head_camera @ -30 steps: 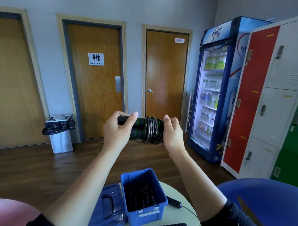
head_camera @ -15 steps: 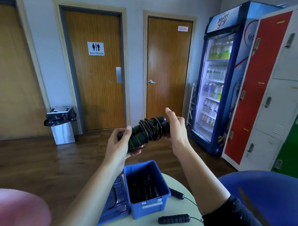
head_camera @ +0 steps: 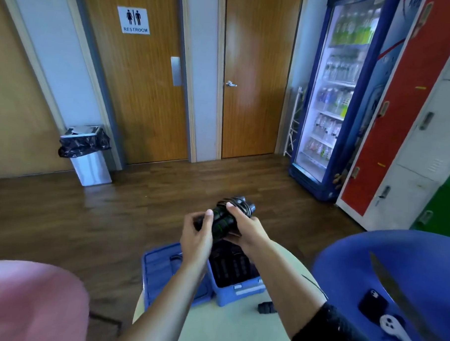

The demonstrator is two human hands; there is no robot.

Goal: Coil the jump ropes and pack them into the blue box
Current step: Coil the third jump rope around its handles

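A coiled jump rope (head_camera: 224, 219), black with green-ringed handles and cord wound round them, is held by both hands just above the blue box (head_camera: 239, 291). My left hand (head_camera: 196, 233) grips its near end. My right hand (head_camera: 244, 228) grips it from the right, thumb on top. The open box stands on the round table and holds other black coiled ropes (head_camera: 230, 266). Part of another black rope handle (head_camera: 265, 307) lies on the table beside my right forearm, its thin cord (head_camera: 314, 285) showing past the arm.
The blue lid (head_camera: 160, 270) lies left of the box on the pale round table (head_camera: 225, 325). A blue chair (head_camera: 394, 275) at right carries a phone (head_camera: 372, 304) and a white tool. A pink chair (head_camera: 30, 301) is at left. Bin, doors, drinks fridge and lockers stand beyond.
Both hands have brought the coiled rope down from chest height to just over the box. The view has tilted downward.
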